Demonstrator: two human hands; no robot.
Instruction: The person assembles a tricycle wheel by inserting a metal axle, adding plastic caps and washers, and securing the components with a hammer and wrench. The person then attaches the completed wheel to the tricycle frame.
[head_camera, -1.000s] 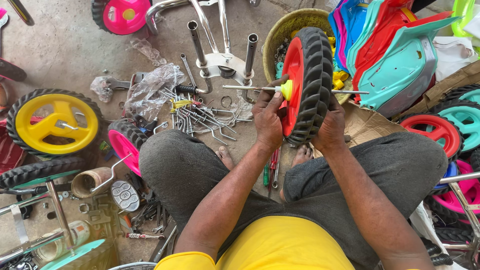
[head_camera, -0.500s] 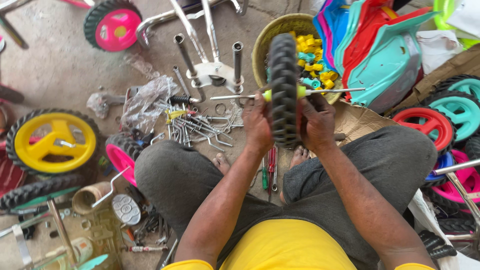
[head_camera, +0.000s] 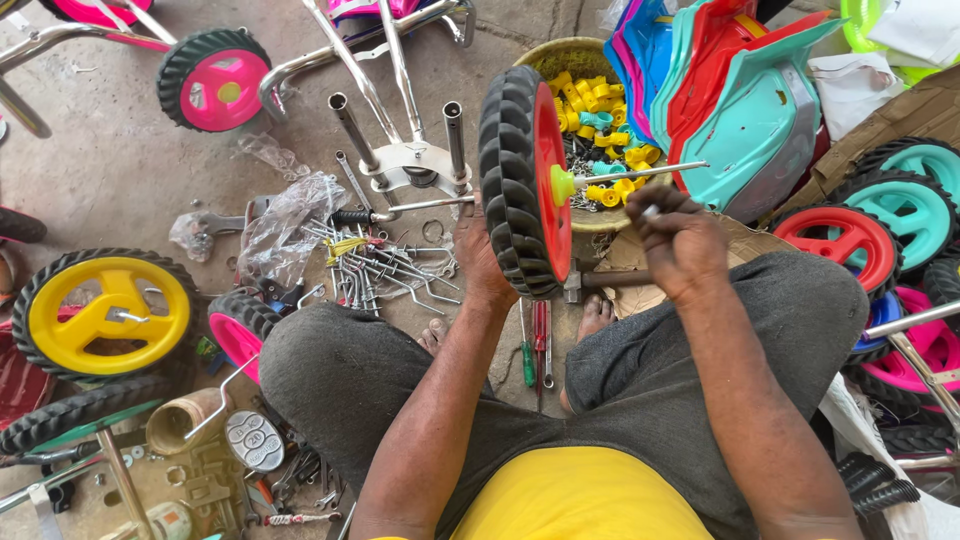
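**Red wheel held upright on its axle, small part pinched beside it**

The left hand grips the black tyre of the red wheel, holding it on edge above the floor, between the person's knees and the round basket. A thin metal axle runs through the wheel's yellow hub and sticks out to the right. The right hand is closed, thumb and fingers pinching a small pale part just below the axle's free end; what the part is cannot be told.

The wheel rests only in a one-handed hold, so it could tip or roll off the axle if that hold slackens. The pinched part is tiny and could drop among the loose metal rods scattered on the floor, where it would be hard to find.

The basket, at the far edge of the floor, holds yellow and teal plastic caps over a heap of small metal hardware.
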